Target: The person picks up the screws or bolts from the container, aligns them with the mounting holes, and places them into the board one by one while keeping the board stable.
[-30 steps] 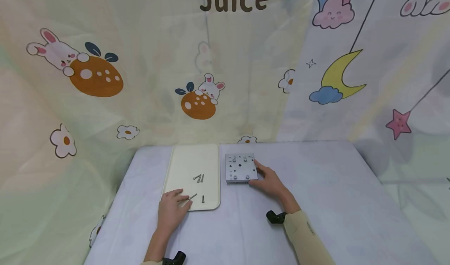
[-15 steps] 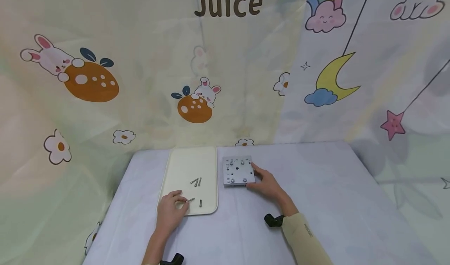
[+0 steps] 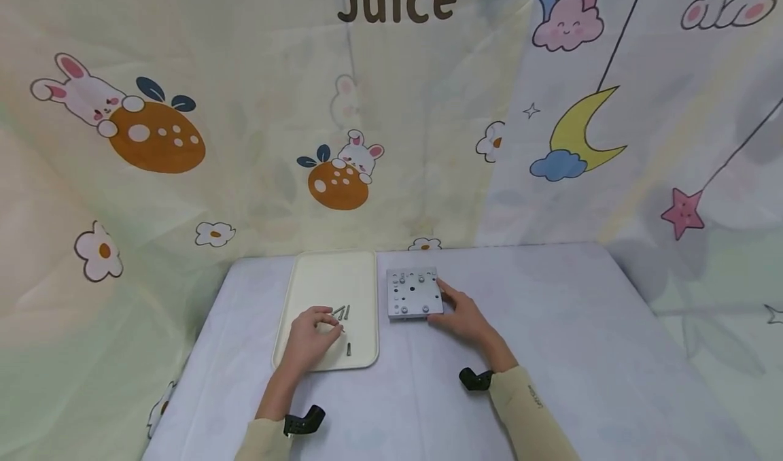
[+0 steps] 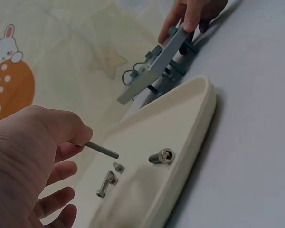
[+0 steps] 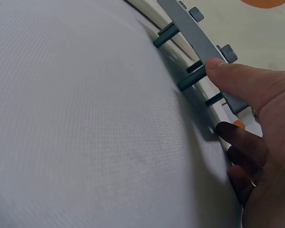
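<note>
My left hand [image 3: 313,338] is over the cream tray [image 3: 330,270], pinching a bolt [image 4: 102,150] between thumb and index finger. Its threaded shank sticks out past the fingertips; its head is hidden in the grip. The other fingers are loosely bent. Beneath, a socket-head bolt [image 4: 162,156] lies apart from several more bolts [image 4: 107,183] in the tray. To the right of the tray, a square grey metal plate [image 3: 414,296] is raised on bolts through it, threads down. My right hand [image 3: 470,319] grips its right side, thumb on the near edge [image 5: 213,64].
The tray has a low raised rim and lies on a table with a white cloth [image 3: 550,338]. A printed curtain [image 3: 263,107] hangs behind the table. Each wrist wears a black camera mount [image 3: 304,421].
My left hand has taken hold of one bolt, lifted it from the tray and moved slightly forward and right. The right hand stays at the plate.
</note>
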Tool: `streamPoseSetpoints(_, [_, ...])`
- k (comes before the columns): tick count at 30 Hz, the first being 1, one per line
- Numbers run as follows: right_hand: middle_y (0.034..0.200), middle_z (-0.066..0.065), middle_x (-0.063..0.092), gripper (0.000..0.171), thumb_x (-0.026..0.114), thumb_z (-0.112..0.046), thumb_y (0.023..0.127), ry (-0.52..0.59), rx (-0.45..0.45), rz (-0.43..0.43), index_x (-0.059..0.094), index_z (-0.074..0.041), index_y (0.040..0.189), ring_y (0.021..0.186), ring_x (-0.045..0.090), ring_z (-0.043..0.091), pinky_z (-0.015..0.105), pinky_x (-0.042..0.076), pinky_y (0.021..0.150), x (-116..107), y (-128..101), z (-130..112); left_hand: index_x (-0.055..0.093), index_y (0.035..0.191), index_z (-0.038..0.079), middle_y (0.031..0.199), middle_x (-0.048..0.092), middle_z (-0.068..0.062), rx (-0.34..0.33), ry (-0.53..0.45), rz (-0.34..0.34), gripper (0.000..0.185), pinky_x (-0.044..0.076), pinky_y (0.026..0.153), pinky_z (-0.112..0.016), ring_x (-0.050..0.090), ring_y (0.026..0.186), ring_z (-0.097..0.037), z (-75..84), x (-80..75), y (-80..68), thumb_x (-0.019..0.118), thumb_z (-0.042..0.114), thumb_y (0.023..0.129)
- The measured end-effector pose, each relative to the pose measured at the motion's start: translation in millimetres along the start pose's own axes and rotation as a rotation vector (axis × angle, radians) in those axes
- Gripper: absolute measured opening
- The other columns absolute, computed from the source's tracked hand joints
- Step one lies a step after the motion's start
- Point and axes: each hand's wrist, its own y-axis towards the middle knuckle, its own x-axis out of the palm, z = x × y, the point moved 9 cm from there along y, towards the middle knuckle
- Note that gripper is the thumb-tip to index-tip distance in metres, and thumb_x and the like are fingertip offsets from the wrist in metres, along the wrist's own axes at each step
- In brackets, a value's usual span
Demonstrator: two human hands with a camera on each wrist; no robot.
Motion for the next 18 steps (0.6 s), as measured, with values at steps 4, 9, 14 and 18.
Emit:
streamPoseSetpoints(4, [0.143, 0.013, 0.048, 0.094, 0.081, -0.041, 0.077, 0.01, -0.015, 0.018, 0.029, -0.023, 0.154, 0.139, 0.033, 0.031, 0.049, 0.022, 0.112, -1, -1, -2, 0.074, 0.075, 0.012, 0.113, 0.066, -0.009, 0.06, 0.018, -0.039, 0.006, 0.048, 0.086, -0.047, 0.057, 0.11, -0.032, 19.2, 4.5, 15.4, 0.079, 0.014, 0.078])
streamPoseSetpoints(9, [0.143, 0.014, 0.047, 0.094, 0.08, -0.042, 0.078, 0.004, -0.02, 0.016, 0.027, -0.024, 0.154, 0.138, 0.033, 0.032, 0.05, 0.023, 0.112, 0, -2, -1, 0.075, 0.073, 0.016, 0.113, 0.067, -0.007, 0.111, 0.044, -0.095, 0.007, 0.047, 0.09, -0.049, 0.056, 0.112, -0.034, 42.6, 16.2, 35.9, 0.079, 0.018, 0.077])
streamPoseSetpoints(14, [0.142, 0.013, 0.048, 0.093, 0.08, -0.04, 0.079, 0.001, -0.008, 0.022, 0.028, -0.027, 0.154, 0.138, 0.033, 0.031, 0.049, 0.022, 0.112, 0, -2, 1, 0.075, 0.074, 0.018, 0.113, 0.067, -0.004, 0.147, 0.068, -0.157, 0.007, 0.043, 0.097, -0.047, 0.056, 0.114, -0.031, 62.0, 34.7, 54.7, 0.078, 0.021, 0.079])
streamPoseSetpoints(18, [0.14, 0.013, 0.05, 0.092, 0.08, -0.039, 0.079, 0.002, -0.001, 0.03, 0.028, -0.029, 0.154, 0.139, 0.032, 0.032, 0.051, 0.021, 0.112, -1, -3, 2, 0.076, 0.074, 0.018, 0.113, 0.067, -0.003, 0.178, 0.078, -0.204, 0.008, 0.042, 0.099, -0.046, 0.056, 0.115, -0.029, 79.7, 48.7, 67.1, 0.077, 0.023, 0.08])
